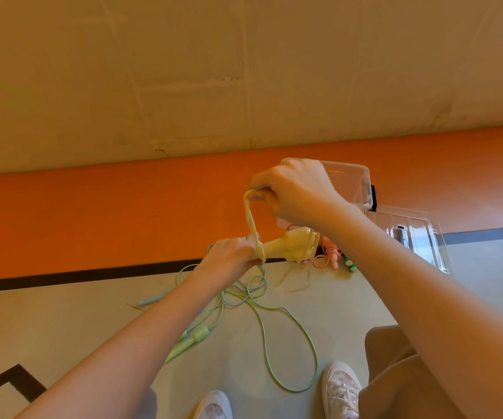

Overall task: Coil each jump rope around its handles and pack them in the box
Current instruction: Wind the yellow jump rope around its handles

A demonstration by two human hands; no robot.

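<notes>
My left hand point(232, 255) grips the yellow jump rope handles point(286, 246), held level above the floor. Coils of yellow cord sit around their far end. My right hand point(292, 192) is raised above them and pinches a loop of the yellow cord point(251, 222), which runs down to my left hand. A green jump rope point(274, 322) lies loose on the floor below, its handles point(189, 343) at the left. A blue rope handle point(150, 300) lies further left. The clear plastic box point(353, 182) stands behind my right hand.
The clear lid point(419, 234) lies right of the box. A coiled pink rope point(329, 255) and a green-handled item point(350, 264) lie on the floor by the box. My two white shoes point(341, 388) are at the bottom. An orange floor band and wall lie beyond.
</notes>
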